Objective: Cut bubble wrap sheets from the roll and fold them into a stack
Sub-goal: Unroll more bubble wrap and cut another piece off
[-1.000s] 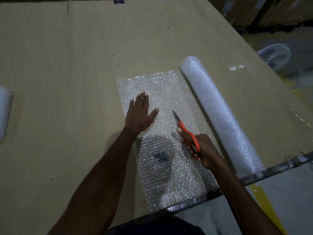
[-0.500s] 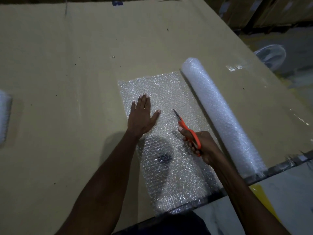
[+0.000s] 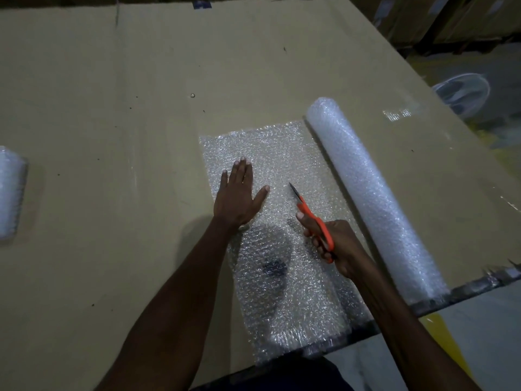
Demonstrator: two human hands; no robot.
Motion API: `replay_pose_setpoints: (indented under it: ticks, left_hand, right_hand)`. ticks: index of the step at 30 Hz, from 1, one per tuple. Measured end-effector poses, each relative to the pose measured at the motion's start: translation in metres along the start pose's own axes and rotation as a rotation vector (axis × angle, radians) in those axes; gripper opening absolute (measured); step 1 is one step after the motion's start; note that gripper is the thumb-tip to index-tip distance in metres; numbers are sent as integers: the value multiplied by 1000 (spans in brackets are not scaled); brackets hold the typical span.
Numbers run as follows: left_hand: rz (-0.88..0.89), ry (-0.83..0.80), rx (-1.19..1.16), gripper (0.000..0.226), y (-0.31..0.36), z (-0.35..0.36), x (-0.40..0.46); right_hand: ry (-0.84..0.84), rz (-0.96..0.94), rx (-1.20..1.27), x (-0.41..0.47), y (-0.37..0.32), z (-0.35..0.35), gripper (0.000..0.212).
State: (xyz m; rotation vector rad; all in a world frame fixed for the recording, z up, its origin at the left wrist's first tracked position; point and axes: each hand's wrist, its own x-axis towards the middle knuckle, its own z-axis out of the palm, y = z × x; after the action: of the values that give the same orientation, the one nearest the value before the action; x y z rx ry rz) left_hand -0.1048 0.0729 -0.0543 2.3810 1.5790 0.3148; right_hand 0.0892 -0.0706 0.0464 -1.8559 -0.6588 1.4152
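While the unrolled bubble wrap sheet (image 3: 282, 249) is spread from the near edge of the table (image 3: 112, 108), orange scissors (image 3: 313, 218) are gripped in the curled right hand (image 3: 335, 246), blades over the sheet. Left hand (image 3: 239, 198) is pressed flat on it, fingers straight. Roll (image 3: 372, 193) is lain just right; folded stack (image 3: 10, 193) is seen far left.

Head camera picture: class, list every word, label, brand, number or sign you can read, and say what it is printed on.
None can be read.
Scissors: no brand visible on the orange handles.
Bubble wrap roll: no label visible.
Cardboard-covered table: only specks and marks, no writing.
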Motion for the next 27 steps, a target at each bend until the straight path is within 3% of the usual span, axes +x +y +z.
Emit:
replay_pose_setpoints:
  ticks: [18,27]
  left_hand:
    - [-7,-14,32,86,0,-3,0]
    - [-102,-71,-141,97,-3,-26,9]
  right_hand:
    - [-20,4,-2,11,-15,7,62]
    - [-41,43,-24,10,-6,-1,65]
